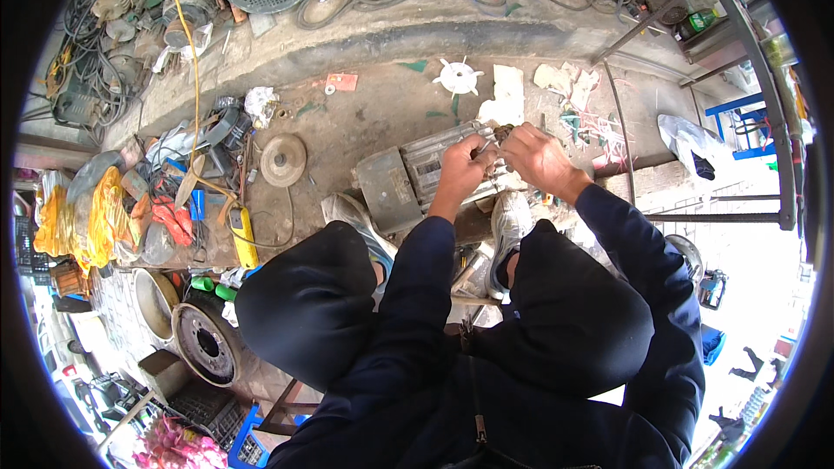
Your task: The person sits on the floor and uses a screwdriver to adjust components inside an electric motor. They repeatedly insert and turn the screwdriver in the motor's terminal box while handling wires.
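A grey electric motor with a ribbed housing lies on its side on the worn floor between my shoes. My left hand rests over the ribs near its right end, fingers closed in a pinch around something small that I cannot make out. Right beside it, my right hand is also closed, its fingertips meeting the left ones at the motor's end. What the right fingers hold is hidden. Beyond the motor lie a white plastic fan with short blades and some crumpled pale paper.
Left of the motor sit a round metal disc, a yellow tool and tangled cables. A raised concrete ledge curves behind, bearing motors and coiled wires. A dark metal frame stands at the right. Scraps of wire lie nearby.
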The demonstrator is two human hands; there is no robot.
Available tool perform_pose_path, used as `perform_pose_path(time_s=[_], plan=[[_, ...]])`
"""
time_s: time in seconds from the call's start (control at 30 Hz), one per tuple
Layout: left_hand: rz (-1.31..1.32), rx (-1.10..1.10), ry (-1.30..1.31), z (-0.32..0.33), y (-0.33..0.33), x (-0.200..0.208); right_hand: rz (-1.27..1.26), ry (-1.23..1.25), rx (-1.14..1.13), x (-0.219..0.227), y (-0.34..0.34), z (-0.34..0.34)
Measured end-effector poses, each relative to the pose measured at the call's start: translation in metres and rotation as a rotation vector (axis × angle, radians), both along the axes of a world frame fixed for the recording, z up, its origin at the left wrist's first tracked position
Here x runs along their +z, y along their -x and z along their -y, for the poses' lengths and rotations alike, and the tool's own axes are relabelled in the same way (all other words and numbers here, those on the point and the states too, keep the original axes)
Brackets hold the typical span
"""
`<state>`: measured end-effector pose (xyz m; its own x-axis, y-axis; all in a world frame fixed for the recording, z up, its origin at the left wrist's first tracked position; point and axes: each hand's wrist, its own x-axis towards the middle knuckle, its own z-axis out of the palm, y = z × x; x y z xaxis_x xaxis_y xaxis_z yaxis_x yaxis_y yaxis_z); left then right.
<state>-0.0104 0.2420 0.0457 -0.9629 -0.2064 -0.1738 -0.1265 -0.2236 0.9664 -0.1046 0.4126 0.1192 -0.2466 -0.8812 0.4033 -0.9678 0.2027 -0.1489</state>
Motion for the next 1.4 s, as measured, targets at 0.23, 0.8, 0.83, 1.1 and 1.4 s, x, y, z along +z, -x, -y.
perform_pose_path(time_s=[0.23,0.8,0.83,1.1,1.4], plan=[[-0.048,0.040,0.081,-0.004,0.003,-0.011,2.031,0.157,-0.911,-0.022,-0.001,0.011],[-0.016,0.043,0.003,-0.003,0.001,-0.004,1.042,0.151,-0.523,-0.012,-0.002,0.010],[-0.023,0.041,0.023,-0.003,0.002,-0.005,1.527,0.150,-0.658,-0.015,-0.001,0.011],[0.019,0.079,-0.020,-0.007,0.000,0.000,0.498,0.080,-0.498,-0.007,-0.005,-0.004],[-0.016,0.041,-0.027,-0.004,0.001,-0.005,-0.009,-0.018,-0.017,-0.002,0.004,0.002]])
